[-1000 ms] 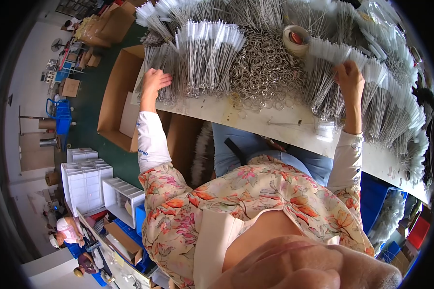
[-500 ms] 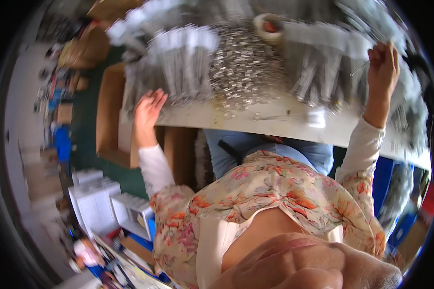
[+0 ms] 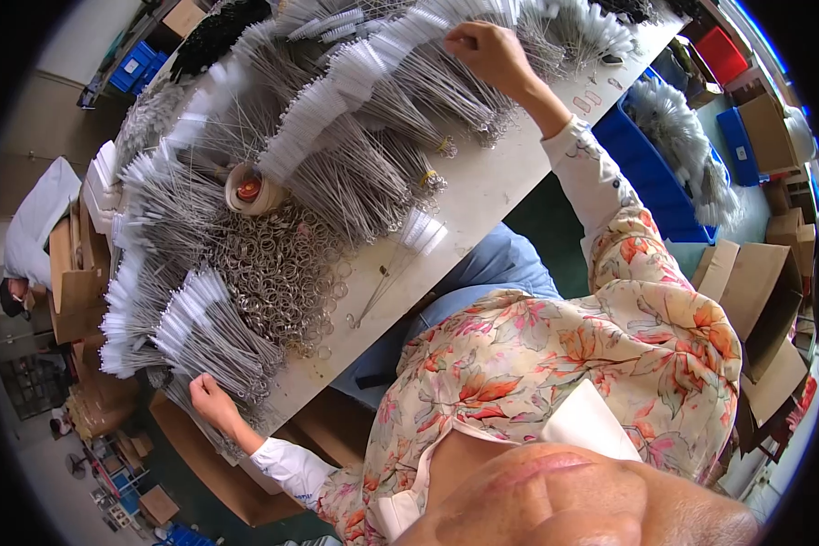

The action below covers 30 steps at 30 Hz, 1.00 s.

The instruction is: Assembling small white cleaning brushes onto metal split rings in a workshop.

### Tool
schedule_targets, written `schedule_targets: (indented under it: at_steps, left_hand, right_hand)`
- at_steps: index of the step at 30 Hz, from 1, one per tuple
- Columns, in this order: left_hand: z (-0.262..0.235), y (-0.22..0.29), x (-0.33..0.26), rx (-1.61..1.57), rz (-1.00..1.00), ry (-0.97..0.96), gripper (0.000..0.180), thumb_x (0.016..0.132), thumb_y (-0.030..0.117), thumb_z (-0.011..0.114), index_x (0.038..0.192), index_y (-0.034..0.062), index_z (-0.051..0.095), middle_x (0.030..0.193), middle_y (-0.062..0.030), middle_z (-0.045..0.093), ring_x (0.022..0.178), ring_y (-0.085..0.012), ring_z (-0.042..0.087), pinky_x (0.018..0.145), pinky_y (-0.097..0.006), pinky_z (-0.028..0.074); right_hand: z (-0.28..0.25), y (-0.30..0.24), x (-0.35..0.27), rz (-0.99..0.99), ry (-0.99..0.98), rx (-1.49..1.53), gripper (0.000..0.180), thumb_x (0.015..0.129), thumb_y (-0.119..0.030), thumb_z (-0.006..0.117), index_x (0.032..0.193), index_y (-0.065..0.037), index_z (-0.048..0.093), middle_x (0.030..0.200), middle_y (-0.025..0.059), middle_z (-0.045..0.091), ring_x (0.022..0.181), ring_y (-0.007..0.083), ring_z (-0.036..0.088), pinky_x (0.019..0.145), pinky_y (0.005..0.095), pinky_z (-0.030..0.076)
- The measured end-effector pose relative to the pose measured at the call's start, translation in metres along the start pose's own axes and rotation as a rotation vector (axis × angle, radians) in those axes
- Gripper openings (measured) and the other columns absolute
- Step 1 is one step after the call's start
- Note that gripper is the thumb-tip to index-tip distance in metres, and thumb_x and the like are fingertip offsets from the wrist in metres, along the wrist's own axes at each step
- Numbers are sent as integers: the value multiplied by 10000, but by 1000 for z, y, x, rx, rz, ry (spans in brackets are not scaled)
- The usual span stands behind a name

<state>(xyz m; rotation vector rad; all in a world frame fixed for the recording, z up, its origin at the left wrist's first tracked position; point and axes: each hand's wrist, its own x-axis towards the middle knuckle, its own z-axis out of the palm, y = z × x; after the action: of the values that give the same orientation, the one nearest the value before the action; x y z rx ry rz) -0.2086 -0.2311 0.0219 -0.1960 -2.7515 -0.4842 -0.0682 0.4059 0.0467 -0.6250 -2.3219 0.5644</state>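
A: What is held by the left hand (image 3: 211, 400), at the lower left of the frame?

B: A fanned bundle of thin metal wire brushes with white bristle tips (image 3: 205, 332) is pressed down by it at the near edge of the long pale worktable (image 3: 510, 187). The fingers are laid over the wire ends; whether they are closed around the wires cannot be told.

A: And the right hand (image 3: 493, 56)?

B: It is stretched to the upper middle of the frame, curled over the wire stems of another heap of white-tipped brushes (image 3: 400, 55). A loose clutch on the stems is suggested, but the fingertips are hidden.

A: How much of the work can be judged as done?

B: Some bundles are seen already tied: small yellowish bands (image 3: 430, 177) are wrapped round the wire ends of bunches near the table's middle. A large pile of loose silvery metal rings (image 3: 278, 273) is left in the centre left, beside a roll of tan tape (image 3: 250, 189). A few single brushes (image 3: 382, 282) and stray rings are scattered on the bare tabletop.

A: So much is left?

B: It is judged so. Most of the table is covered by unsorted heaps, and more brushes are stored in the blue plastic bin (image 3: 660, 182) at the right.
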Motion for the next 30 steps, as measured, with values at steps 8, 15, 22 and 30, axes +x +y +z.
schedule_targets:
  at_steps: [8, 15, 22, 30]
  left_hand:
    - [-17, -5, 6, -265, -93, 92, 187, 893, 132, 535, 943, -42, 582, 831, -123, 642, 658, -193, 603, 650, -298, 481]
    - [-42, 48, 8, -881, -282, 17, 317, 925, 122, 490, 1214, -9, 509, 810, -22, 525, 567, -35, 388, 491, -172, 314]
    - [-41, 91, -17, -1170, -381, -50, 316, 938, 138, 466, 1226, 13, 499, 807, 0, 488, 534, -7, 334, 397, -160, 222]
    - [-42, 103, -34, -1059, -472, -120, 238, 913, 225, 541, 992, 27, 649, 638, 53, 466, 465, 9, 295, 378, -165, 190]
  right_hand:
    - [23, -11, 18, -37, -153, -270, 161, 714, -184, 573, 823, -131, 679, 790, 123, 655, 741, 310, 638, 658, 411, 500]
    - [-78, 57, 80, 148, 572, 611, 250, 876, -244, 447, 888, -43, 595, 657, 78, 580, 544, 202, 542, 543, 336, 449]
    - [-59, 246, 94, 326, 307, -155, 418, 776, -285, 619, 1149, -125, 519, 1018, 118, 565, 877, 218, 533, 752, 335, 427]
    - [7, 246, 87, -26, 71, -10, 504, 752, -276, 652, 1227, -164, 524, 1195, 98, 557, 1087, 213, 514, 924, 301, 390]
